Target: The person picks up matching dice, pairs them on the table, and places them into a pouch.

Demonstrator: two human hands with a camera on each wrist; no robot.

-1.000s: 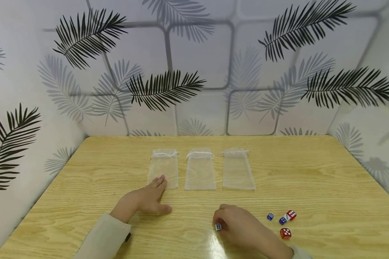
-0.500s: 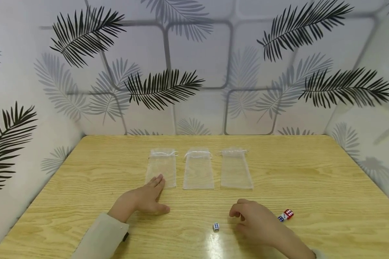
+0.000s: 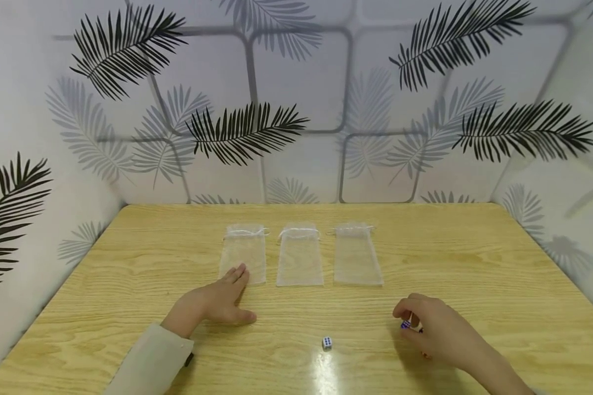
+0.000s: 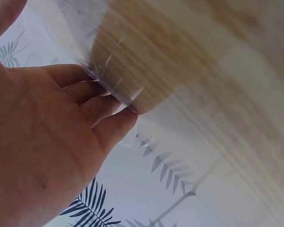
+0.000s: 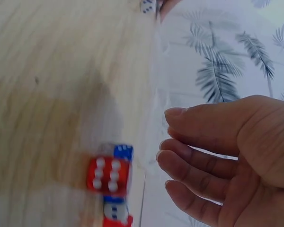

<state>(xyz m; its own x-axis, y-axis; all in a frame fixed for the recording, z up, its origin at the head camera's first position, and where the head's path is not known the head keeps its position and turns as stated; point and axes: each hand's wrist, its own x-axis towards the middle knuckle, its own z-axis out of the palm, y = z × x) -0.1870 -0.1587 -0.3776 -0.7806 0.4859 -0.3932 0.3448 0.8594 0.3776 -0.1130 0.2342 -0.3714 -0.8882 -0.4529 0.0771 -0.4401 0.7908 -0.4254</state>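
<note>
Half a second ago the right hand (image 3: 440,332) was nearer the centre of the head view; it has since shifted rightward to a blue cubic die with pale pips (image 3: 406,325) at the lower right. The small white cubic die with blue pips (image 3: 327,343) thus sits alone at the lower centre of the pale wood-grain table (image 3: 499,274), which looks like singling it out. It shows its six, the pip rows running roughly up the frame; as a cube it has no long axis. The right hand's fingers are loosely bent and grasp nothing: the right wrist view shows them apart from a red cubic die with white pips (image 5: 110,175). The left hand (image 3: 219,302) lies outstretched, gripping nothing, fingertips on the lower end of the leftmost sheer white drawstring bag (image 3: 244,252), whose long axis runs up the frame, drawstring end uppermost.
</note>
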